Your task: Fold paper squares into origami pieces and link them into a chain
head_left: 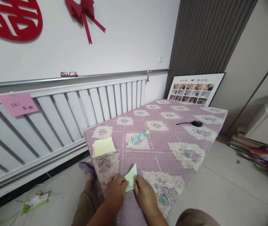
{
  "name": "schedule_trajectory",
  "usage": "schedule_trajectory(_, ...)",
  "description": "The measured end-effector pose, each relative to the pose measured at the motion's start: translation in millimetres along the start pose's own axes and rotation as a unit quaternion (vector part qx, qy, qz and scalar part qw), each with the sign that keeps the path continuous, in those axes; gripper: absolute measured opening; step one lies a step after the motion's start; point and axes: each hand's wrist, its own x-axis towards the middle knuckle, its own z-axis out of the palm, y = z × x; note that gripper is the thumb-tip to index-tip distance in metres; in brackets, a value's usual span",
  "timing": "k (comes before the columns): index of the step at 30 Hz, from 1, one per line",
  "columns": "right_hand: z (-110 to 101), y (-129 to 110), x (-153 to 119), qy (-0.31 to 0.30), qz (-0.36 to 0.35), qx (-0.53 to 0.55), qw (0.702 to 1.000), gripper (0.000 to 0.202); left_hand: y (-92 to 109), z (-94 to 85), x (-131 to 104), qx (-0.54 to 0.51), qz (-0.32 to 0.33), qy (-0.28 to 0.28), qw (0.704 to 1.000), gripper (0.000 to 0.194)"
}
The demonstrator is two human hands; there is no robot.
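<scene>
A light green sheet of paper, folded to a pointed shape, is held between my two hands just above or on the tablecloth near the table's front end. My left hand has its fingers curled at the paper's left edge. On the right edge, my right hand pinches the paper between thumb and bent fingers. Farther up the table, several small folded papers, green and blue, lie in a slanting row. A stack of coloured paper squares, yellow on top, sits at the table's left edge.
The table wears a purple floral cloth. A black coiled strap lies on its right side. Along the left runs a white radiator, with glasses on the pipe above. A photo board leans at the far end.
</scene>
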Motion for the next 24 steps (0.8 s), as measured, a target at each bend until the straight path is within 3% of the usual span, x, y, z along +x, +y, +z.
schedule_trajectory(4,-4,-1,0,0.026,-0.024,-0.070,0.997,0.020,1,-2.6,0,-0.008,-0.018,-0.035,0.999,0.028)
schedule_trajectory(6,-8,-2,0,0.036,-0.052,-0.055,0.996,0.018,1,-4.6,1,-0.022,-0.022,-0.037,0.999,0.029)
schedule_trajectory(10,-15,-7,-1,-0.009,-0.094,-0.024,0.995,0.007,1,-6.4,1,-0.048,-0.033,-0.021,0.998,0.030)
schedule_trajectory(17,-18,-18,0,-0.071,-0.064,-0.066,0.993,0.015,-5,-4.6,-6,-0.079,-0.116,0.038,0.989,0.021)
schedule_trajectory(24,-10,-11,1,-0.025,-0.033,-0.110,0.993,0.012,-7,-11.2,-5,-0.100,-0.164,0.049,0.980,0.016)
